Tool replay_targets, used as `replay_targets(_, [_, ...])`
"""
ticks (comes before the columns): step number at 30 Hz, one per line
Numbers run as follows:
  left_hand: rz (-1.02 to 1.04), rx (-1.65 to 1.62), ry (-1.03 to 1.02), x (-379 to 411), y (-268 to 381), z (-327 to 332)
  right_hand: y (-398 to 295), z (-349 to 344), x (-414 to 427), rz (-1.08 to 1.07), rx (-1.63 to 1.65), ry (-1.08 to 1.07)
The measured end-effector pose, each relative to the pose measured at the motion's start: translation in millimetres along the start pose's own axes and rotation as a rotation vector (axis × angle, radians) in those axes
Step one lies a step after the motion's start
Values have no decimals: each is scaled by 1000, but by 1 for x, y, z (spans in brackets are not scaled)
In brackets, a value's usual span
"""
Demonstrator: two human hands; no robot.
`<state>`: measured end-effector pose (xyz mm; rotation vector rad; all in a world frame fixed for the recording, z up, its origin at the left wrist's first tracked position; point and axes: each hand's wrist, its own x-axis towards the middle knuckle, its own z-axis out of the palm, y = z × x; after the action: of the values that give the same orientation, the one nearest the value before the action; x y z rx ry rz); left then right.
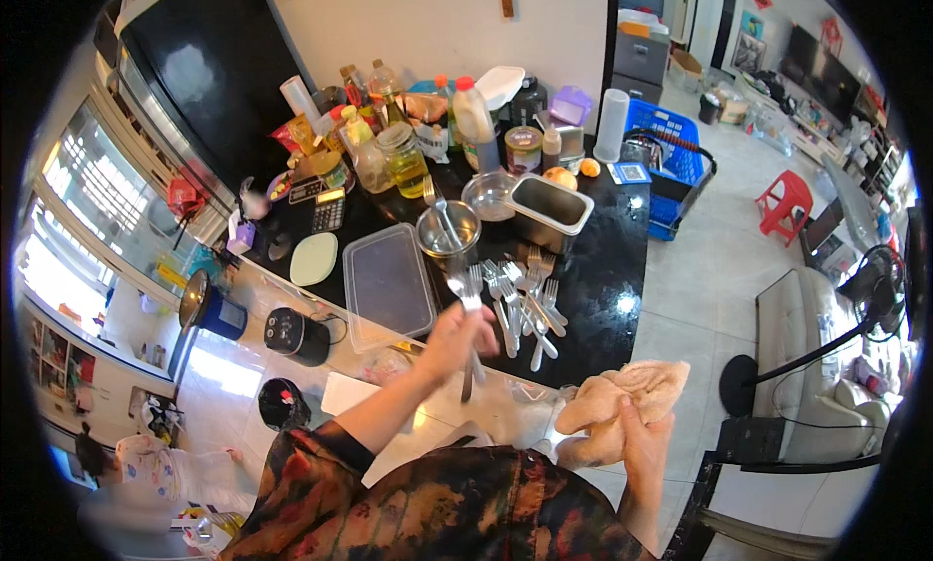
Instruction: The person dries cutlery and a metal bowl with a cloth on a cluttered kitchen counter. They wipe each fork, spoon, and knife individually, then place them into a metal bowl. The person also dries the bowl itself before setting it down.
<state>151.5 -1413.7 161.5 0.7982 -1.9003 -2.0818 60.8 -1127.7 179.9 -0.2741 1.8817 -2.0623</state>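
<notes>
My left hand (455,342) grips several pieces of metal cutlery (470,295), fork tines up and handles sticking out below; motion blurs them. It is over the near edge of the black counter. My right hand (645,430), at the lower right, holds a beige cloth (634,393) in front of my body. A loose pile of metal forks (521,302) lies on the counter right of my left hand. Just beyond that hand is a round metal bowl (430,237) with at least one fork (446,218) leaning in it.
A clear plastic lid (390,284) overlaps the near counter edge, beside a pale green lid (314,259). Behind the bowl stand a rectangular metal container (550,211), a clear bowl (488,197), bottles and jars. A blue basket (667,218) stands beyond the counter's right side; a person (171,473) is at lower left.
</notes>
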Motion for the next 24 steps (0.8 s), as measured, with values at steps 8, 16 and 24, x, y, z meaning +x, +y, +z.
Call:
replay_targets(8, [252,-30,431,108,31,-81,-10,10,3,2,27,24])
replay_targets(16, [279,-342,497,203,20,-115,-8,53,0,-3,-78,213])
replay_targets(24, [164,-152,393,234,-9,-141,-6,102,-3,33,-115,319])
